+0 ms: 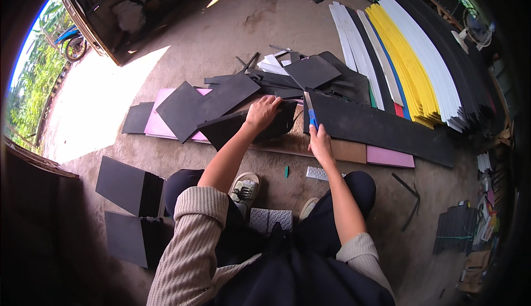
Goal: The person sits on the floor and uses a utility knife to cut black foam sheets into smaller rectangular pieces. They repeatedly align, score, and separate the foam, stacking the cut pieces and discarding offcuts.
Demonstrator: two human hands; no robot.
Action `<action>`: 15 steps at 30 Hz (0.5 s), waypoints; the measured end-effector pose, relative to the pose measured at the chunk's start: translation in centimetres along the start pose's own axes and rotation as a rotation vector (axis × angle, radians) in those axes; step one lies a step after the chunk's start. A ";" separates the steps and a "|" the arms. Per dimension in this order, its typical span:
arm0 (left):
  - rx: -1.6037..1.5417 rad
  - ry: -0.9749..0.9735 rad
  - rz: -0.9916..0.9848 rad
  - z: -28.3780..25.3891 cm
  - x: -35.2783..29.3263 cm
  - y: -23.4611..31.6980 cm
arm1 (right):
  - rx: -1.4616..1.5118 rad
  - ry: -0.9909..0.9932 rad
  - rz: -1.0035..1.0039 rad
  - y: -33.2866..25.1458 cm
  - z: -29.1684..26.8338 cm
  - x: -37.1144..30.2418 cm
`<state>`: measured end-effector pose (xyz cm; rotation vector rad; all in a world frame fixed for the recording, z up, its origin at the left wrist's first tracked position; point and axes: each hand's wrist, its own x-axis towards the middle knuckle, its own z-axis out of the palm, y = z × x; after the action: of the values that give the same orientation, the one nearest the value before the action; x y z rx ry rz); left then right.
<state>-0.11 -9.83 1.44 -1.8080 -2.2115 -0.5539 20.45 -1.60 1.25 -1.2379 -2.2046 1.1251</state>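
My left hand (263, 113) is closed over the upper edge of a black foam-like sheet (228, 130), which is tilted up off the pile in front of me. In my right hand (321, 144) is a utility knife (313, 120) with a blue handle, its blade pointing away from me. The blade lies close to the left end of a long black strip (381, 126). Beneath these is a brown board (350, 153), with pink sheet (390, 156) showing at its right end. My left fingertips are partly hidden behind the sheet.
Black offcuts (313, 71) are heaped beyond my hands. Two stacks of black pieces (123, 181) stand by my left leg. Long yellow strips (401, 62) and white strips (423, 57) lie at the right. A small green piece (286, 171) lies between my feet.
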 end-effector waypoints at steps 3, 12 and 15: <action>-0.052 -0.019 -0.005 -0.1 -0.1 -0.9 | -0.108 0.043 -0.147 -0.4 1.2 -0.6; -0.052 -0.054 -0.017 -0.3 -0.4 -0.3 | -0.219 0.106 -0.334 -2.4 2.8 -0.4; -0.059 -0.055 -0.010 -0.4 -0.4 -0.2 | -0.131 0.066 -0.301 -2.2 3.1 0.0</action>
<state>-0.25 -10.41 1.65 -1.8635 -2.2646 -0.5844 17.27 -3.70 1.07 -0.9335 -2.3473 0.8223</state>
